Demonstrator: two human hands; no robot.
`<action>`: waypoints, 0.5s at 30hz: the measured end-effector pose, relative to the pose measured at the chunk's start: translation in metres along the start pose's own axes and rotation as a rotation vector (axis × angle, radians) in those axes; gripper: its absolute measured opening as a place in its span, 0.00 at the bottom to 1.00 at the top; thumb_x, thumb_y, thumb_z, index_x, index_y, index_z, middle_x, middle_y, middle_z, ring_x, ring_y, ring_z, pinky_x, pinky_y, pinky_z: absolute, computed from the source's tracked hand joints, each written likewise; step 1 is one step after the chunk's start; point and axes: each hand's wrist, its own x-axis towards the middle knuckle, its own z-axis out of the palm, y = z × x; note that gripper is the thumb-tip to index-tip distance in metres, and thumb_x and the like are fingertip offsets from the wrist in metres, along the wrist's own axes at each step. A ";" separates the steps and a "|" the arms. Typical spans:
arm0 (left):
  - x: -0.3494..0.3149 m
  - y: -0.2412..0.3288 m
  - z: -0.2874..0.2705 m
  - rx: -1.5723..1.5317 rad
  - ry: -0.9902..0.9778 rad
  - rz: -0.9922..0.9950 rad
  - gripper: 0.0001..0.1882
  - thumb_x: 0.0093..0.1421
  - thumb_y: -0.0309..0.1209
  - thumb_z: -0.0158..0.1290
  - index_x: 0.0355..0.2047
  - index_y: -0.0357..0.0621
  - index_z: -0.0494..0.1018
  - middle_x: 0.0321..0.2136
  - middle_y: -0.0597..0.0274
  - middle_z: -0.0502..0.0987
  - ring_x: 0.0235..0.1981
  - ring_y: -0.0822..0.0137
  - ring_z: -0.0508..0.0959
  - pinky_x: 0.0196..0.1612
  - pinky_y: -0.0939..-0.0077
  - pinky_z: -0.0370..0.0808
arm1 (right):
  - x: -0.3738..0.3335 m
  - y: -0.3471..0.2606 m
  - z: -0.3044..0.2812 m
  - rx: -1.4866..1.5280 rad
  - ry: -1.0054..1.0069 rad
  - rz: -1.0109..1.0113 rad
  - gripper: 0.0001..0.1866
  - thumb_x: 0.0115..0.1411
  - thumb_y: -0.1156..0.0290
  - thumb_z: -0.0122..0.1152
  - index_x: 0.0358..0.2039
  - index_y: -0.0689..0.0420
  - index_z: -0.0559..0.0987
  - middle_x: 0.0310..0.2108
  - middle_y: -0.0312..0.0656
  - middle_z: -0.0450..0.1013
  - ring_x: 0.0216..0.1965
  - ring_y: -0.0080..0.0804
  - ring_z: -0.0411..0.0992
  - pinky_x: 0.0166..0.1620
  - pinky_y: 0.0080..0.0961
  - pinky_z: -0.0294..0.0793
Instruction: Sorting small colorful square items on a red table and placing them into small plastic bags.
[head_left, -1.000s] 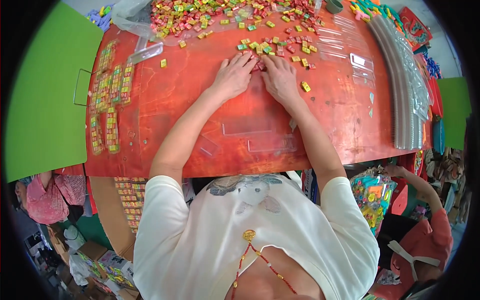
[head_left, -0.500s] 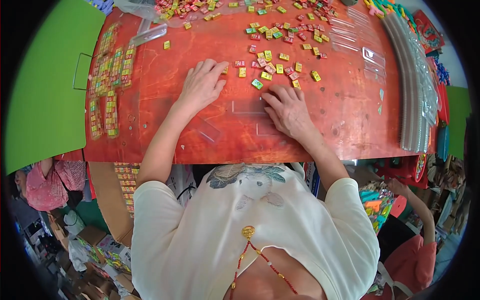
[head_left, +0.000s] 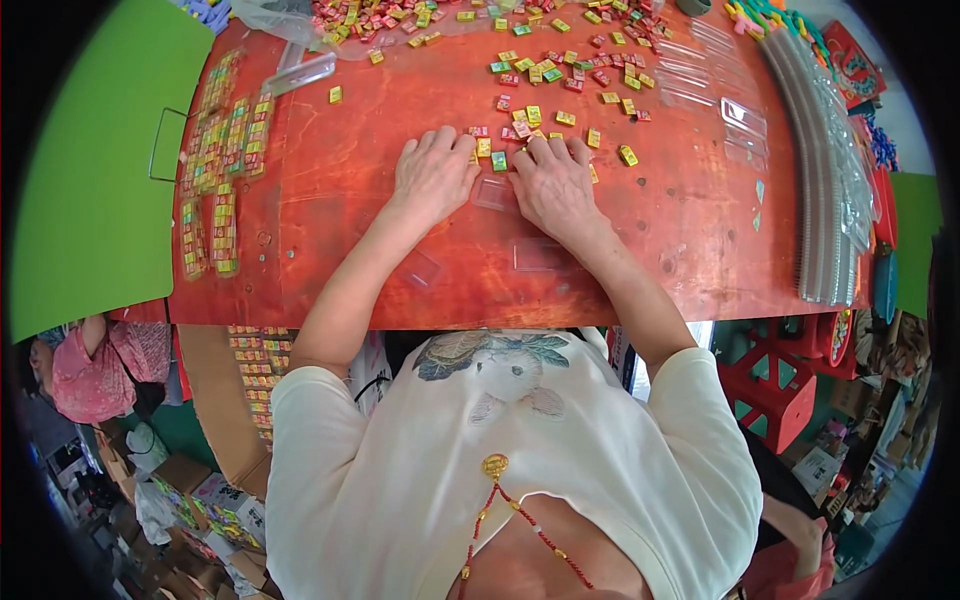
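Note:
Side by side on the red table, both my hands reach into a scatter of tiny coloured boxes. My left hand (head_left: 435,180) is closed, thumb and index finger at a small yellow box (head_left: 474,157). Another yellow box (head_left: 484,147) and a green box (head_left: 499,161) lie between the hands. My right hand (head_left: 555,185) has its fingers bent down over boxes by its fingertips; what they grip is hidden. A clear plastic tray (head_left: 492,194) lies flat between my hands, partly covered by the right. Nearer me lie two more clear trays (head_left: 538,254).
Filled trays (head_left: 225,230) of boxes stand at the left. A heap of boxes (head_left: 400,15) spreads along the back. Empty clear trays (head_left: 742,118) and a long stack of clear plastic (head_left: 825,190) lie at the right. A red stool (head_left: 775,390) stands below the table's right side.
Both hands have come closer together; the left moved right, the right moved slightly left and up. The green box and the clear tray are now between them. A person at lower right has shifted down.

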 end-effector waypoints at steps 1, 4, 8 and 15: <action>0.001 0.001 0.001 0.005 0.011 0.003 0.15 0.56 0.35 0.61 0.42 0.46 0.73 0.35 0.58 0.73 0.42 0.56 0.76 0.41 0.59 0.71 | 0.001 0.000 0.001 0.006 0.015 0.015 0.09 0.55 0.66 0.65 0.35 0.53 0.79 0.35 0.40 0.70 0.41 0.38 0.70 0.51 0.42 0.64; 0.003 0.004 0.001 0.001 0.018 0.002 0.15 0.56 0.34 0.61 0.42 0.46 0.74 0.36 0.58 0.73 0.42 0.56 0.76 0.42 0.58 0.70 | 0.006 -0.002 0.004 0.010 0.028 0.033 0.09 0.54 0.66 0.66 0.35 0.53 0.78 0.35 0.40 0.70 0.41 0.38 0.70 0.50 0.42 0.64; 0.002 0.003 0.000 -0.008 -0.005 -0.022 0.18 0.56 0.35 0.60 0.45 0.46 0.73 0.38 0.57 0.73 0.44 0.56 0.76 0.43 0.58 0.71 | 0.011 -0.008 -0.003 0.039 0.056 0.047 0.12 0.55 0.65 0.65 0.37 0.56 0.78 0.35 0.42 0.71 0.40 0.38 0.71 0.49 0.42 0.64; 0.013 -0.003 -0.013 -0.027 -0.112 -0.125 0.28 0.58 0.40 0.59 0.57 0.47 0.68 0.42 0.52 0.72 0.46 0.52 0.76 0.46 0.56 0.72 | 0.021 -0.001 0.004 0.041 -0.002 0.020 0.17 0.54 0.64 0.67 0.44 0.51 0.80 0.37 0.40 0.71 0.43 0.38 0.71 0.52 0.44 0.65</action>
